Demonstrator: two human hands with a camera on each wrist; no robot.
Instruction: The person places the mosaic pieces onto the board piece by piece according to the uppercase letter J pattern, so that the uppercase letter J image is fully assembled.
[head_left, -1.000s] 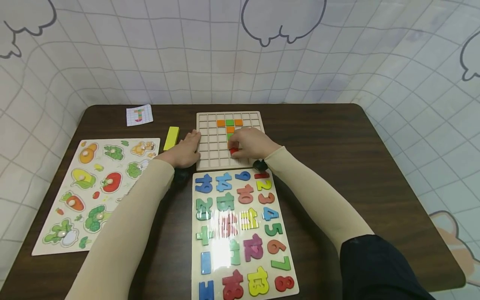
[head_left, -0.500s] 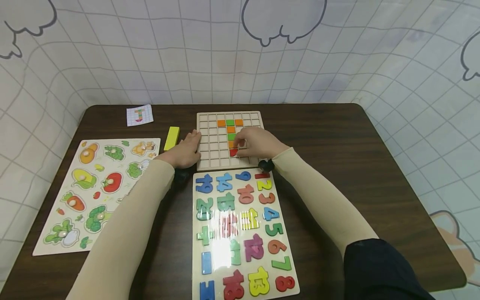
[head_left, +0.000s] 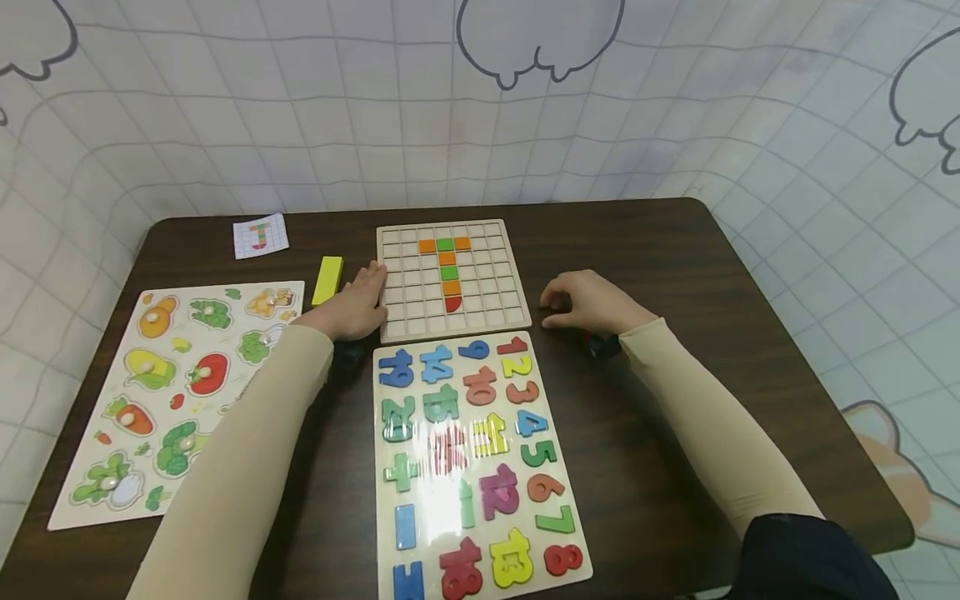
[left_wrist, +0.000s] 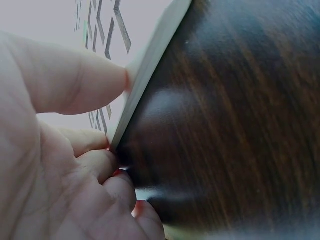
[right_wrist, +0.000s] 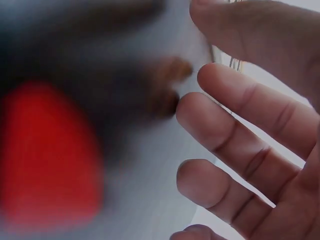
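Observation:
In the head view, a wooden grid board [head_left: 491,287] lies at the table's centre with orange and green square tiles [head_left: 447,272] set in a T shape. A red round-cornered tile [head_left: 453,304] sits at the foot of the column. My left hand [head_left: 347,307] touches the board's left edge; in the left wrist view the thumb and fingertips meet its side [left_wrist: 150,70]. To the right of the board, my right hand [head_left: 592,302] hovers near the table with loosely bent fingers and nothing between them. A blurred red shape [right_wrist: 50,160] appears close to the right wrist camera.
A number puzzle board [head_left: 450,400] lies just in front of the grid board. Left of it is a vegetable puzzle board [head_left: 168,367]. A yellow block [head_left: 327,280] stands beside my left hand, and a paper card [head_left: 260,236] with a coloured J-like pattern lies behind.
My right hand has let go of the red tile and moved right, off the grid board. The left hand stays at the board's edge. The head view has shifted slightly.

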